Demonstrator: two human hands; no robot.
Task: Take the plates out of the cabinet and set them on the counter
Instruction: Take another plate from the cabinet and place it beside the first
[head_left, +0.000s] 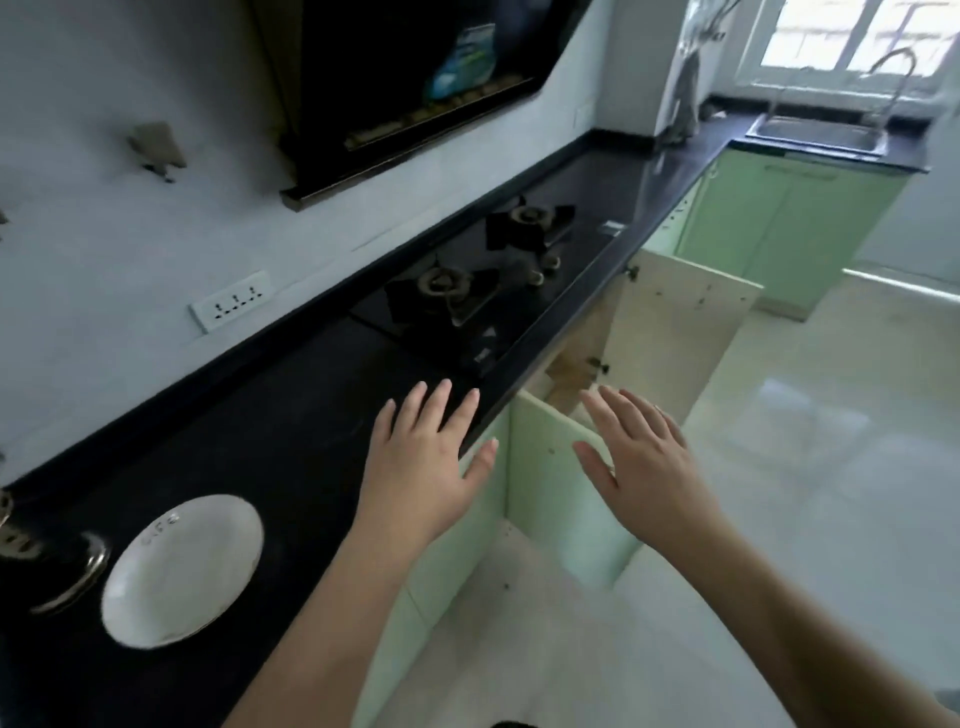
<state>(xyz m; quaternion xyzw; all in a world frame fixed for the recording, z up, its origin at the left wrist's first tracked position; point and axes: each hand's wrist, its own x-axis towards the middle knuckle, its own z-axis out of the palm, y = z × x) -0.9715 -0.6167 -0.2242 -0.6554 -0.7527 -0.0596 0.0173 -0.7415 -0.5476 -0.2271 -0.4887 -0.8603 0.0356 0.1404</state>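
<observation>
- One white plate (183, 570) already sits on the black worktop (291, 441), lower left, beside a metal lid (72, 577).
- Both cabinet doors (566, 488) stand open below the hob (478, 280); the inside is mostly hidden, so any plates left in there can't be seen.
- Left hand (423, 467) hovers flat over the worktop edge, fingers spread, holding nothing.
- Right hand (647, 462) is spread above the near door, also empty.
- The plate lies well left of both hands, touching neither.
- Judgement: partway done; next reach is likely into the cabinet.

The worktop (291, 415) is black and glossy, stone-like. The plate (182, 571) looks like smooth white glazed ceramic. The cabinet doors (561, 499) are matt pale green, the floor (810, 467) shiny tile.
</observation>
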